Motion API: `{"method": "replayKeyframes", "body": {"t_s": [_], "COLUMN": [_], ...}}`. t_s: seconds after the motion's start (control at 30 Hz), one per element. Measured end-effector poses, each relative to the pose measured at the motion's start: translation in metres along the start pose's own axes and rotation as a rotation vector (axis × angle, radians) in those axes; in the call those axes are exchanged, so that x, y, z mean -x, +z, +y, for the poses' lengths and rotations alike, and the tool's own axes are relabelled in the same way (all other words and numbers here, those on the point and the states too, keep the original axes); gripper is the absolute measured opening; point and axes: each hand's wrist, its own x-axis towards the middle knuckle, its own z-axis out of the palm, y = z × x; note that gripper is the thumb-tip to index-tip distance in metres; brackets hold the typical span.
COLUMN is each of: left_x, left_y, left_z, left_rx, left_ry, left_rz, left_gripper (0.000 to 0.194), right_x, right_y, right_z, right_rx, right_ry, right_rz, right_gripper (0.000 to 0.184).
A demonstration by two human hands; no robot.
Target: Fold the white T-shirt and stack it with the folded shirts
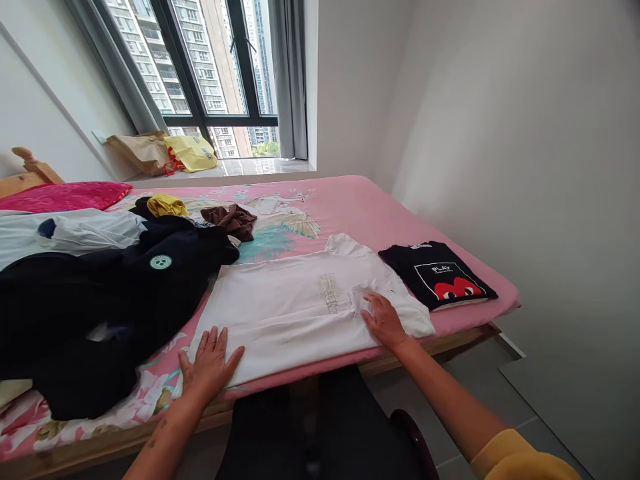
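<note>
A white shirt (295, 303) lies spread flat near the front edge of the pink bed (360, 207). My left hand (207, 367) rests open and flat on the shirt's lower left corner, fingers spread. My right hand (384, 320) lies flat on the shirt's right part, near its collar area, fingers stretched out. Neither hand holds anything.
A folded black T-shirt (437, 275) with a red heart print sits at the right of the bed. A heap of dark clothes (100, 300) covers the left side, with brown (231, 220) and yellow (165, 205) garments behind. Bags (170, 153) stand on the windowsill. A grey wall runs along the right.
</note>
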Motion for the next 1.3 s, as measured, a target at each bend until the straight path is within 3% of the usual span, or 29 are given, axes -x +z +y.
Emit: {"method": "replayKeyframes", "body": {"t_s": [0.1, 0.2, 0.3, 0.4, 0.47, 0.57, 0.67, 0.73, 0.8, 0.9, 1.07, 1.13, 1.2, 1.3], "left_x": [0.007, 0.011, 0.008, 0.0, -0.009, -0.027, -0.044, -0.05, -0.052, -0.049, -0.043, -0.039, -0.035, -0.03], "left_y": [0.004, 0.005, -0.002, -0.019, -0.031, -0.043, -0.042, -0.034, -0.022, -0.003, 0.01, 0.008, 0.005, 0.003], "left_z": [0.008, 0.029, 0.073, 0.138, 0.184, 0.247, 0.293, 0.313, 0.324, 0.329, 0.325, 0.323, 0.321, 0.322], "left_rx": [0.054, 0.237, 0.449, 0.581, 0.606, 0.554, 0.536, 0.549, 0.553, 0.568, 0.741, 0.8, 0.794, 0.726], "left_ry": [0.073, 0.293, 0.495, 0.607, 0.616, 0.501, 0.371, 0.297, 0.22, 0.176, 0.207, 0.366, 0.611, 0.841], "left_rz": [0.135, 0.234, 0.204, 0.102, 0.028, -0.103, -0.143, -0.133, -0.074, 0.123, 0.378, 0.493, 0.537, 0.48], "left_gripper": [0.054, 0.046, 0.041, 0.039, 0.038, 0.038, 0.04, 0.035, 0.026, 0.02, 0.02, 0.02, 0.018, 0.025], "right_x": [-0.007, -0.024, -0.048, -0.071, -0.082, -0.089, -0.089, -0.086, -0.085, -0.087, -0.098, -0.1, -0.094, -0.069], "right_y": [-0.013, -0.021, -0.02, -0.011, -0.005, -0.001, -0.001, -0.001, 0.001, 0.007, 0.006, -0.003, -0.014, -0.022], "right_z": [0.017, 0.041, 0.057, 0.062, 0.062, 0.064, 0.068, 0.072, 0.075, 0.078, 0.079, 0.071, 0.055, 0.022], "right_rx": [-0.033, -0.01, -0.001, 0.007, 0.014, 0.013, 0.009, 0.02, 0.04, 0.075, 0.098, 0.099, 0.081, -0.037], "right_ry": [0.058, 0.13, 0.149, 0.207, 0.264, 0.306, 0.309, 0.318, 0.327, 0.34, 0.362, 0.367, 0.32, 0.024], "right_rz": [0.144, 0.12, 0.062, -0.008, -0.051, -0.084, -0.067, -0.045, -0.036, -0.049, -0.051, -0.032, 0.034, 0.099], "right_gripper": [0.033, 0.032, 0.034, 0.036, 0.033, 0.024, 0.025, 0.029, 0.031, 0.03, 0.027, 0.025, 0.026, 0.029]}}
